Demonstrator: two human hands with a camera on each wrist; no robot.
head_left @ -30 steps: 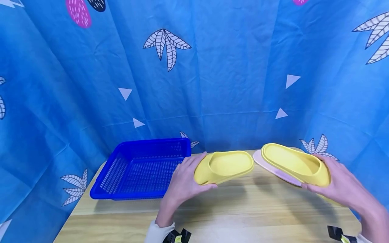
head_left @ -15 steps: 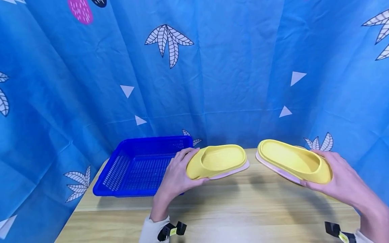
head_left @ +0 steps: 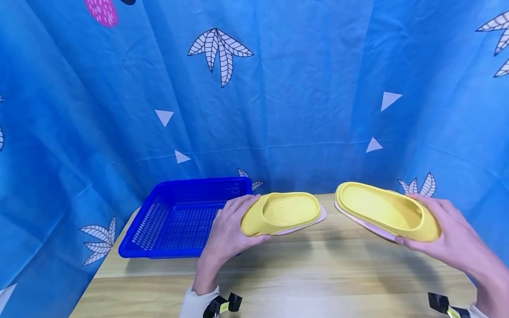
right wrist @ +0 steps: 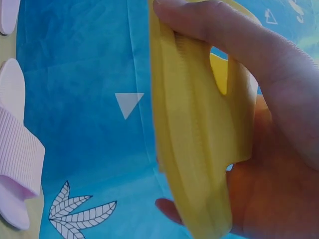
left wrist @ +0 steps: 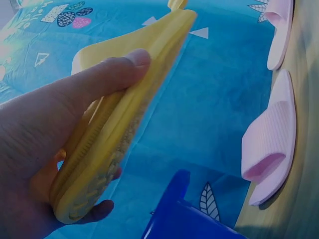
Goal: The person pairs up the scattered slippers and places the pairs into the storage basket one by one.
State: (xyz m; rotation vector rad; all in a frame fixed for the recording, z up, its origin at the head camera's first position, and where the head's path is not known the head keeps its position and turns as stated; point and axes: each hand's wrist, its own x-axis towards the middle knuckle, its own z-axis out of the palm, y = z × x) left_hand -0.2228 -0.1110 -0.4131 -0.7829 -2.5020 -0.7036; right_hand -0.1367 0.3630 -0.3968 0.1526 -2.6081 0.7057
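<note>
My left hand (head_left: 228, 234) grips a yellow slipper (head_left: 292, 210) by its toe end, thumb along the side. The matching yellow slipper (head_left: 377, 205) is held the same way in my right hand (head_left: 453, 234). Both are raised above the table, their heel ends angled toward each other. Pale pink slippers rest on the table below, mostly hidden in the head view: an edge of one pink slipper (head_left: 324, 215) shows at left, of the other pink slipper (head_left: 367, 226) at right. The left wrist view shows a ribbed pink slipper (left wrist: 269, 139) more fully.
A blue perforated plastic basket (head_left: 131, 240) stands on the left of the wooden table (head_left: 302, 287), just beyond my left hand; nothing is visible in it. A blue patterned curtain (head_left: 302, 97) hangs behind the table and along both sides.
My left hand has shifted left with its yellow slipper, uncovering the edge of a pink slipper beneath. The right yellow slipper has moved slightly and covers more of the other pink one.
</note>
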